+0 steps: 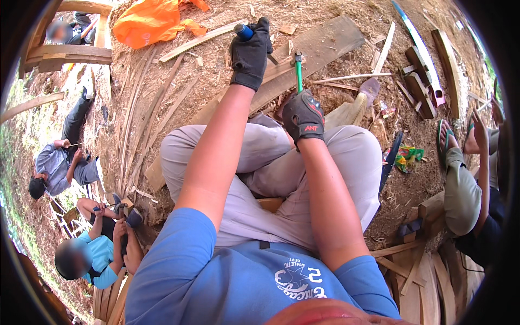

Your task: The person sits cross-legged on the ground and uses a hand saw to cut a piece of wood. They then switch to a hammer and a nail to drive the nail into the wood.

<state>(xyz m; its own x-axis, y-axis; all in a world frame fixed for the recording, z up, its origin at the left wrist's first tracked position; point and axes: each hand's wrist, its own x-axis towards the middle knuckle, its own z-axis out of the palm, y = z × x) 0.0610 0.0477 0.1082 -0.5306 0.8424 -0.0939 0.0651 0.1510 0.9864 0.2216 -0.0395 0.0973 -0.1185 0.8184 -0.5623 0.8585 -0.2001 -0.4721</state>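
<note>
My left hand (249, 57), in a black glove, is stretched forward and closed around a blue-handled tool (244, 32). A thin dark part of it shows past the fingers, and its working end is not clear. Closer to my knees, my gloved right hand (304, 116) grips a green-handled tool (299, 76) with a short metal head pointing away from me. A light wood strip (281, 69) lies between the two hands, on a broad wooden plank (330, 43) that slants across the ground in front of my crossed legs.
An orange cloth or bag (146, 24) lies far left, by long thin wood strips (142, 119). A handsaw (420, 46) and wood blocks (420, 89) are at far right. A person (97, 254) holding a tool sits at left; another person's leg (463, 197) is at right.
</note>
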